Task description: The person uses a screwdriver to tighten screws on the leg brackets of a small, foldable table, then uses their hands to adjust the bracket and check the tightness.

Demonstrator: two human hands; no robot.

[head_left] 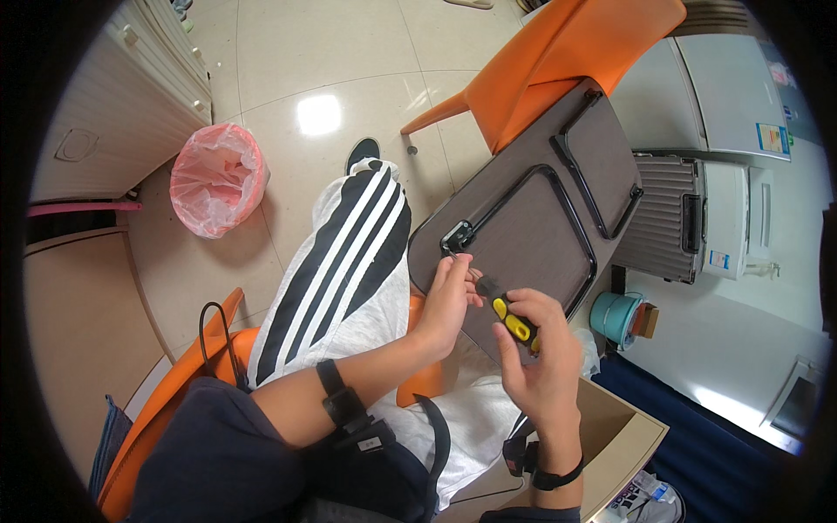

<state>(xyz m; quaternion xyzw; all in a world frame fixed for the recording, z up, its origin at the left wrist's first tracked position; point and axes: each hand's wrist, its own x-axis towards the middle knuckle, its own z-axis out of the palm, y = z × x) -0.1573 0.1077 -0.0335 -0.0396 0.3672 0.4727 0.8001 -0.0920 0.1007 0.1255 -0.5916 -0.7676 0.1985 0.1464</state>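
A folding table (514,235) lies underside up, slanting across my lap and an orange chair, its black tubular legs (580,218) folded flat. My right hand (549,362) is closed around the black and yellow handle of a screwdriver (514,324), held above the table's near edge. My left hand (446,301) is beside a black leg bracket (457,237) at the table's left side. Its thumb and index finger are pinched together at the bracket's lower end; what they grip is too small to tell. The screwdriver's front end is close to my left fingers, and its tip is not distinct.
An orange chair (558,65) supports the table's far end. A pink bin with a plastic liner (196,196) stands on the tiled floor at left. On the right are a grey ribbed suitcase (658,218), a teal bucket (612,318) and an open drawer (623,436).
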